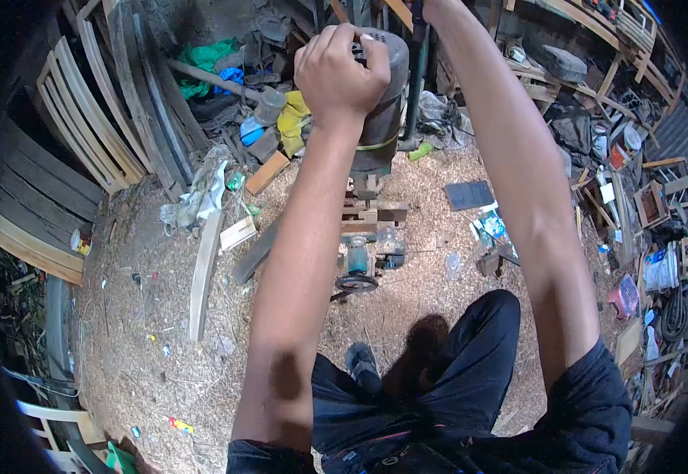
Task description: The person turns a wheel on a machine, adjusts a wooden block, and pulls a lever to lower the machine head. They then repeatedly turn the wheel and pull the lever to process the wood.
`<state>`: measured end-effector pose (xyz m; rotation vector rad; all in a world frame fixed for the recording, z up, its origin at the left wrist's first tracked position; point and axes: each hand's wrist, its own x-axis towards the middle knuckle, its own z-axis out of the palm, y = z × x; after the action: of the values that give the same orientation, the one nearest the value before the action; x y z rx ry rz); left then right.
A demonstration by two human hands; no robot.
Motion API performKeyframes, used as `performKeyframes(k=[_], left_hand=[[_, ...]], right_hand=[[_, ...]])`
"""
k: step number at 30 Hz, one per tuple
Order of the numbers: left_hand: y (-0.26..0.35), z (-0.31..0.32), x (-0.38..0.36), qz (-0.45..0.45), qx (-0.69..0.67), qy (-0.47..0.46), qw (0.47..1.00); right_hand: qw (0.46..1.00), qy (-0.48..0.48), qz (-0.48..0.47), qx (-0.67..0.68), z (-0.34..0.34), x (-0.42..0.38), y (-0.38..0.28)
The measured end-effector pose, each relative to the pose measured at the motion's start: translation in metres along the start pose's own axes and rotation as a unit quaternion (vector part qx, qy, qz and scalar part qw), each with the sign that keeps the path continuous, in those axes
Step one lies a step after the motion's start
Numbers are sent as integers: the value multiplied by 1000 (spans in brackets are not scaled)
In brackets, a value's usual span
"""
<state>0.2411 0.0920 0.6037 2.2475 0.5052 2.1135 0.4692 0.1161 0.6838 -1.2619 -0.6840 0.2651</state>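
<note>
My left hand (342,75) is closed against the upper left of a dark cylindrical motor housing (383,118), fingers curled and thumb at its top. My right hand (441,9) is mostly cut off by the top edge; only its wrist end shows, beside a dark lever (418,17), and its fingers are hidden. Below the housing, wood pieces (372,215) lie at the machine's work table. Lower down on the machine is a round handwheel (357,283).
Wood shavings cover the floor (162,316). Curved boards (83,110) lean at the left. A loose plank (204,276) and a dark flat board (468,196) lie near the machine. Clutter, including a pink basket (624,298), lines the right side. My shoe (362,363) is beneath me.
</note>
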Motion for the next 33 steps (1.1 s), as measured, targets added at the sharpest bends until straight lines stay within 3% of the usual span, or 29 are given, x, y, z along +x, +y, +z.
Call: performKeyframes(k=[4, 7, 11, 15, 18, 25, 29, 30, 33], left_hand=[[-4, 3, -13, 13, 13, 21, 1000], [-3, 6, -18, 11, 23, 49, 998], [1, 8, -25, -3, 32, 75, 997], [-2, 8, -22, 14, 34, 71, 997], [-9, 10, -27, 31, 43, 74, 996], [-15, 11, -27, 54, 51, 80, 994], [-18, 13, -33, 57, 63, 90, 992], [-12, 8, -31, 47, 53, 80, 994], [9, -5, -27, 25, 31, 49, 998]], right_hand=[[995, -29, -16, 90, -15, -90, -26], [995, -51, -3, 83, -28, -120, -30], [988, -100, 86, 79, -33, -132, -55], [991, -41, -61, 108, -18, -144, -29], [990, -18, -106, 91, -21, -155, -19], [982, 0, -130, 138, -27, -197, -14], [970, -21, -190, 152, -36, -215, 0], [973, 7, -170, 157, -34, -229, -2], [970, -33, -165, 176, -47, -243, 15]])
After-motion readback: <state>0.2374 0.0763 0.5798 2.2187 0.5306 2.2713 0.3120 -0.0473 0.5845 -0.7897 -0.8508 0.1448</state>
